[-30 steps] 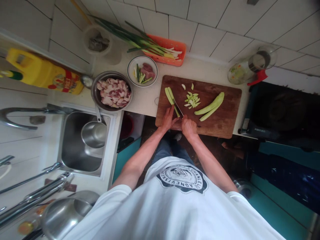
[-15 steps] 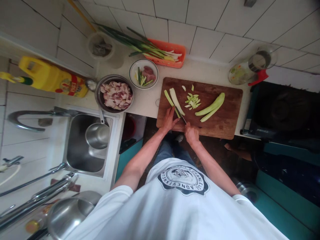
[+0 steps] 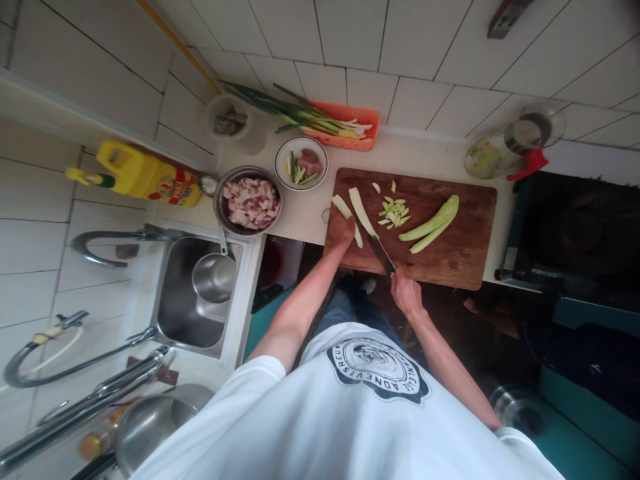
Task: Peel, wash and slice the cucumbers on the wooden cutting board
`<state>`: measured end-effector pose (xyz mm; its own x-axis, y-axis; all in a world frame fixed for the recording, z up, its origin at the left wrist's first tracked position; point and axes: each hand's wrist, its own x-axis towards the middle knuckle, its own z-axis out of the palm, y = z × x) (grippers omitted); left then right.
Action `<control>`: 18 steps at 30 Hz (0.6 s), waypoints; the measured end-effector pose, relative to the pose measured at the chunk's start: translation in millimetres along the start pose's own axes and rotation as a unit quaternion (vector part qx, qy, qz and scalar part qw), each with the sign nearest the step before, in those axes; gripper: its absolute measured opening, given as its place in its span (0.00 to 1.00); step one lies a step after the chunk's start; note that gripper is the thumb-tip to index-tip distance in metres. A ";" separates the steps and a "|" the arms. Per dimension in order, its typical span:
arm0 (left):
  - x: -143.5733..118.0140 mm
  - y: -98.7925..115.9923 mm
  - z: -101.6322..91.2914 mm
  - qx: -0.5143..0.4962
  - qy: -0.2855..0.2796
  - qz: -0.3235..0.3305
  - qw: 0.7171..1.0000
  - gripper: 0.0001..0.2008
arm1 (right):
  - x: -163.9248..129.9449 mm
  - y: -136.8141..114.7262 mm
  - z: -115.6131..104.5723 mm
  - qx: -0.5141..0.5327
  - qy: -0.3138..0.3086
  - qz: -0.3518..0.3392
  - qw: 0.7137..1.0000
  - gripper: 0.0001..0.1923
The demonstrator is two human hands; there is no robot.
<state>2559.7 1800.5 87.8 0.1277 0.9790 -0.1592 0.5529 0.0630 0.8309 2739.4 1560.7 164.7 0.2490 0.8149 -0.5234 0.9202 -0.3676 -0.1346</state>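
Observation:
A wooden cutting board [image 3: 430, 267] lies before me with a pale green, long squash-like vegetable cut up on it. My left hand [image 3: 344, 229] is closed around one long squash strip [image 3: 358, 237], whose ends show on both sides of the fingers. Beside it lies another squash strip [image 3: 361, 208], cut face up. The handle of a kitchen knife [image 3: 383, 255] is in my right hand [image 3: 407, 292]; the blade points up and left, its tip near that second strip's lower end. Small squash slices [image 3: 394, 212] are heaped mid-board. Two longer squash pieces [image 3: 433, 223] rest to the right.
Left of the board stand a plate [image 3: 278, 167] with meat and scallions, a pan [image 3: 217, 200] of raw meat pieces and a sink [image 3: 167, 293]. An orange basket [image 3: 367, 141] of scallions is behind. At right are a glass jar [image 3: 485, 159] and a dark stove [image 3: 565, 227].
The knife has come away from the strip, down and right. My left hand has closed on the strip, which now shows its pale cut side. The whole view has shifted slightly.

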 end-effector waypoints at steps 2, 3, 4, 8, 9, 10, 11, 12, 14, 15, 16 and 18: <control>10.4 6.9 2.7 -0.008 0.019 -0.069 0.997 0.30 | -1.4 -1.6 3.9 0.006 -0.002 0.009 1.000 0.17; 13.9 10.0 4.6 -0.024 0.026 -0.099 0.995 0.28 | -2.2 -2.3 5.8 0.008 -0.002 0.013 1.000 0.17; 16.4 12.5 6.5 -0.042 0.024 -0.115 0.992 0.25 | -2.9 -2.8 7.4 0.009 -0.001 0.017 1.000 0.18; 20.2 14.6 6.5 -0.054 0.025 -0.140 0.988 0.12 | -3.7 -4.0 8.9 0.015 0.004 0.015 1.000 0.18; 20.2 13.4 4.1 -0.047 0.029 -0.145 0.988 0.10 | -3.2 -4.3 7.9 0.019 0.004 0.013 1.000 0.18; 19.7 11.9 0.7 -0.048 0.029 -0.149 0.987 0.08 | -2.5 -4.5 6.5 0.023 0.005 0.012 1.000 0.18; 18.9 10.3 -3.5 -0.062 0.021 -0.151 0.986 0.06 | -1.6 -4.7 4.8 0.028 0.006 0.011 1.000 0.18; 17.8 8.8 -8.3 -0.088 0.005 -0.152 0.984 0.06 | -0.8 -4.9 2.9 0.033 0.008 0.010 0.999 0.18; 14.9 6.6 -19.4 -0.166 -0.046 -0.157 0.972 0.07 | 0.5 -4.9 -0.5 0.045 0.007 0.013 0.999 0.19; 13.4 6.3 -25.3 -0.208 -0.075 -0.162 0.962 0.08 | 0.9 -4.6 -1.7 0.051 0.005 0.016 0.999 0.19; 11.9 6.5 -31.2 -0.245 -0.104 -0.169 0.949 0.09 | 0.9 -4.2 -2.4 0.058 0.005 0.020 0.998 0.19; 9.7 8.3 -42.4 -0.295 -0.149 -0.180 0.927 0.12 | -0.1 -2.5 -2.0 0.074 0.008 0.027 0.997 0.19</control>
<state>2530.6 1818.8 115.8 0.2933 0.7823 -0.5495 0.0690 0.5559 0.8284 2737.7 1562.5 166.8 0.3035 0.7982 -0.5203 0.8509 -0.4728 -0.2291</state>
